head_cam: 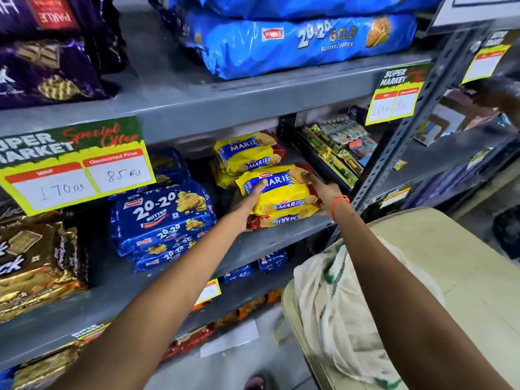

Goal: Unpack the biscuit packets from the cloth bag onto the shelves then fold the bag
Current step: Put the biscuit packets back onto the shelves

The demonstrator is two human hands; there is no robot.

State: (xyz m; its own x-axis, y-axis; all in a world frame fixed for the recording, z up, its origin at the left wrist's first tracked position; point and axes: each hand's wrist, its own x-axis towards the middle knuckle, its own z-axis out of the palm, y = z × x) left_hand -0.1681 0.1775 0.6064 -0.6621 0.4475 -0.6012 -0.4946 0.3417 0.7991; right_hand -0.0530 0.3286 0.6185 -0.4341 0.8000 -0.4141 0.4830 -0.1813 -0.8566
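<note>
Two bare forearms reach up from the bottom of the view toward the middle grey shelf (270,235). Below the right arm a pale cloth bag (332,305) with green print lies slumped on a beige bench (450,263), its mouth toward the shelves. Both hands grasp a yellow Marie packet (278,190) between them: the left hand (250,204) has its grip closed around the packet's left end, thumb on top, and the right hand (323,192), with an orange band at the wrist, presses fingers over the right end. That packet sits on top of another Marie packet (281,220) lying at the front edge of the shelf, and more Marie packets (247,153) are stacked just behind. To the left, on the same shelf, stands a pile of blue 20-20 butter cookie packets (163,218). A yellow price tag (76,170) hangs from the shelf above, where large blue 20-20 Gold bags (304,43) lie.
</note>
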